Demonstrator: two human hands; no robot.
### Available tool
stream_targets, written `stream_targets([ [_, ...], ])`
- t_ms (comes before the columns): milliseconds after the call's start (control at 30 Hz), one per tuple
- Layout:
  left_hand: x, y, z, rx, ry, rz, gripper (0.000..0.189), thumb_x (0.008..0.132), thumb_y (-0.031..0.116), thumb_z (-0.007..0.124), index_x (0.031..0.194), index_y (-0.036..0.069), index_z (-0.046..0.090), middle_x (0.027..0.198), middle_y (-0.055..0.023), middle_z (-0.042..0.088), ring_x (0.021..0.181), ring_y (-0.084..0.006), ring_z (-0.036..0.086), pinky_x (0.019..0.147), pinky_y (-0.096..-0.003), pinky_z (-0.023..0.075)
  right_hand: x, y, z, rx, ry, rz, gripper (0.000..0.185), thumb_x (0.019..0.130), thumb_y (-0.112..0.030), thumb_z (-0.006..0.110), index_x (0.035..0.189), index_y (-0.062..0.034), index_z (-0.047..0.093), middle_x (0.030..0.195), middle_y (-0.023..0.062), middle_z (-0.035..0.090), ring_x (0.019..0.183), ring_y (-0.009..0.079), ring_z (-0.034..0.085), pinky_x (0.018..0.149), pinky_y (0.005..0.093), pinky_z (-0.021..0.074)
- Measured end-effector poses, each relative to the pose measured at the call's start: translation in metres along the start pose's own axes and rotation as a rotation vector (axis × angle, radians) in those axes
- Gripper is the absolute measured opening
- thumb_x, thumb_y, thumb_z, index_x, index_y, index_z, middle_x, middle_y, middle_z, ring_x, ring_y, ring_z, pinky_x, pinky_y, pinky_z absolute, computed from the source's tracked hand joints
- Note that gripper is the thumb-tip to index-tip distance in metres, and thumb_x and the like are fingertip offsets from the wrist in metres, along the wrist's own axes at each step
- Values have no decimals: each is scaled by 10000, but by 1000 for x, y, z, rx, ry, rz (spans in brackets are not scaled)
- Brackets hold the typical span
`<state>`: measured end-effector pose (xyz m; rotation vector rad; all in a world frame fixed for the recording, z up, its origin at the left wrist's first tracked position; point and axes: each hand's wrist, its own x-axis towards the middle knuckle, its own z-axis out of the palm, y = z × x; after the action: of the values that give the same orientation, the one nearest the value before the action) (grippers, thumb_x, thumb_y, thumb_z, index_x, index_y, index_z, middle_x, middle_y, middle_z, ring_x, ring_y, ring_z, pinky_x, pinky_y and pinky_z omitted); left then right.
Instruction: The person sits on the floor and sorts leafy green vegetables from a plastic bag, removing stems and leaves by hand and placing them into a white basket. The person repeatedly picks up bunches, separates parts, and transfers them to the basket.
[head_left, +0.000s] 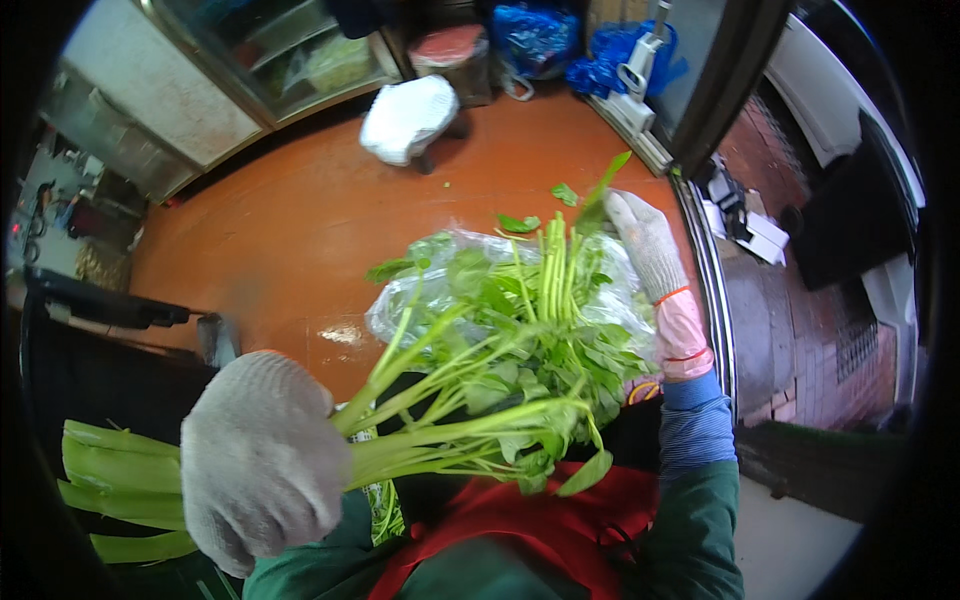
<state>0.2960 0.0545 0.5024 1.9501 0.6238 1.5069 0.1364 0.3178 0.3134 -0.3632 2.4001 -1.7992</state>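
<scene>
A bunch of leafy green stalks (450, 439) with thick pale bases runs across the lower left. My left hand (262, 457), in a grey knit glove, is closed around it. The cut bases stick out to the left, and the leaves spread to the right over my lap. My right hand (634, 229), in a similar glove with a pink cuff, is at the upper right of the greens with a green leaf (600, 196) at its fingertips. Beneath and beyond the bunch lie a clear plastic bag (397, 300) and more thin green stems (553, 270).
A low stool with a white cover (409, 120) stands on the orange floor (277, 225). Loose leaves (517, 223) lie beyond the bag. Blue plastic bags (534, 37) sit at the back. A sliding door track (709, 300) edges the right side; a black container (90, 367) is at the left.
</scene>
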Motion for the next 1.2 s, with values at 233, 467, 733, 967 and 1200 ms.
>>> stream_targets([
  [233, -5, -25, -14, -101, -766, -120, 89, 742, 99, 605, 731, 11, 597, 642, -133, 550, 538, -213, 578, 395, -334, 455, -20, -22, 12, -460, 97, -426, 439, 834, -233, 616, 1236, -74, 535, 1208, 159, 566, 1125, 301, 539, 968, 359, 427],
  [467, 2, 7, -23, -27, 379, -68, 146, 878, 87, 526, 865, -28, 615, 708, -147, 621, 588, -226, 624, 612, -350, 552, -33, -34, 27, -298, -173, -251, 373, 878, -217, 585, 1216, -61, 559, 1123, 120, 622, 1072, 254, 579, 945, 333, 439],
  [733, -62, 61, -62, 320, 1506, 125, 223, 930, 197, 540, 1070, 28, 500, 773, -8, 527, 700, -145, 557, 732, -354, 499, 3, 48, -27, 306, 58, 99, 295, 912, -197, 537, 1093, 23, 614, 944, 84, 663, 789, 114, 606, 710, 238, 487],
  [967, -153, 114, -54, 393, 1909, 232, 194, 885, 145, 597, 1016, 5, 569, 897, -98, 638, 840, -248, 644, 918, -464, 497, -3, 27, -12, 337, 60, 214, 289, 908, -201, 537, 1087, 13, 611, 893, 78, 659, 723, 106, 601, 666, 228, 486],
  [1200, -192, 123, -22, 516, 2222, 412, 227, 893, 178, 574, 993, -24, 546, 938, -157, 624, 943, -350, 601, 949, -509, 474, -2, 39, -14, 256, 19, 250, 306, 911, -232, 535, 1094, 1, 613, 903, 80, 663, 741, 108, 609, 676, 232, 489],
])
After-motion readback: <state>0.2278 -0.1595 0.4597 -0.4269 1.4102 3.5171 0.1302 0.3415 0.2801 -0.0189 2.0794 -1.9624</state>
